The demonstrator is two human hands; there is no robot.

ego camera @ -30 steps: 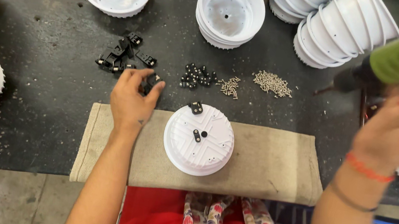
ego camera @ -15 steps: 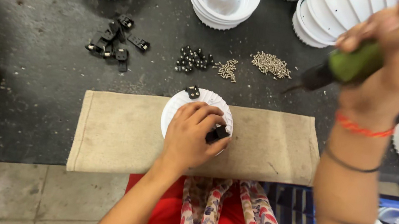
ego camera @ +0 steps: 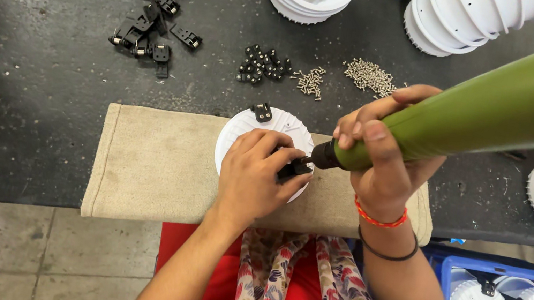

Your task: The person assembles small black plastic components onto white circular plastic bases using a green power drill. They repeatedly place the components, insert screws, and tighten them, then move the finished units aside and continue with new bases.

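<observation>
Resting on cloth (ego camera: 151,168), round white housing (ego camera: 241,132)

Both forearms are bare, with no sleeves reaching the wrists. The right hand (ego camera: 386,157) has a thin red-orange beaded bracelet around the wrist and, a little further up the forearm, a slim dark band. The left hand (ego camera: 254,176) wears nothing on wrist or fingers. Below, the lap shows bright red clothing with a pale floral-patterned scarf hanging down its middle.
</observation>
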